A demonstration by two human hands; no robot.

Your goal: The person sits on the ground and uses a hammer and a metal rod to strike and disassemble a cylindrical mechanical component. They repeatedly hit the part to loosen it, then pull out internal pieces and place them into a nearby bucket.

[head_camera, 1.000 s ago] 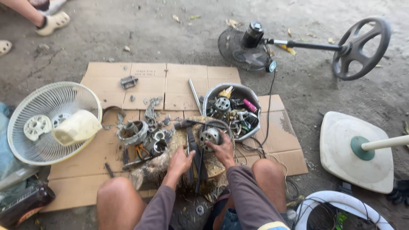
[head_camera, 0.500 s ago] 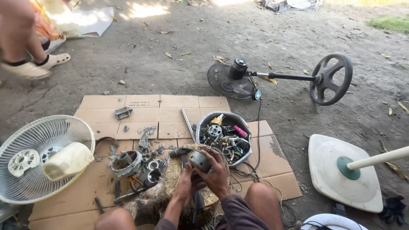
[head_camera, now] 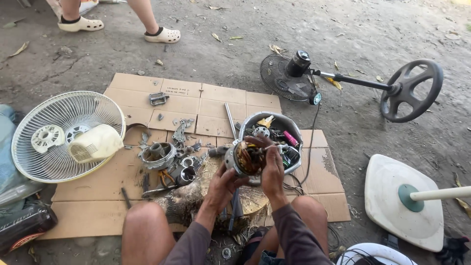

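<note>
My left hand (head_camera: 222,184) and my right hand (head_camera: 271,171) together hold a small fan motor (head_camera: 245,158) with copper windings, lifted above a wooden stump (head_camera: 196,196) between my knees. The left hand cups it from below and the left side. The right hand grips its right side, fingers curled over the top. Just behind the motor stands a grey bowl (head_camera: 255,119) full of parts and tools. To the left of my hands lie loose metal motor housings (head_camera: 158,156) and pliers (head_camera: 167,177) on flattened cardboard (head_camera: 186,98).
A white fan guard (head_camera: 64,135) with a cream motor cover lies at the left. A dark fan head on a pole (head_camera: 294,73) with a round base (head_camera: 411,91) lies beyond. A white fan base (head_camera: 402,201) sits at the right. Another person's feet (head_camera: 162,34) stand at the top left.
The camera has tilted down and nearer. Both hands have raised the motor off the stump and turned its windings toward me. The other person's feet have moved to the right.
</note>
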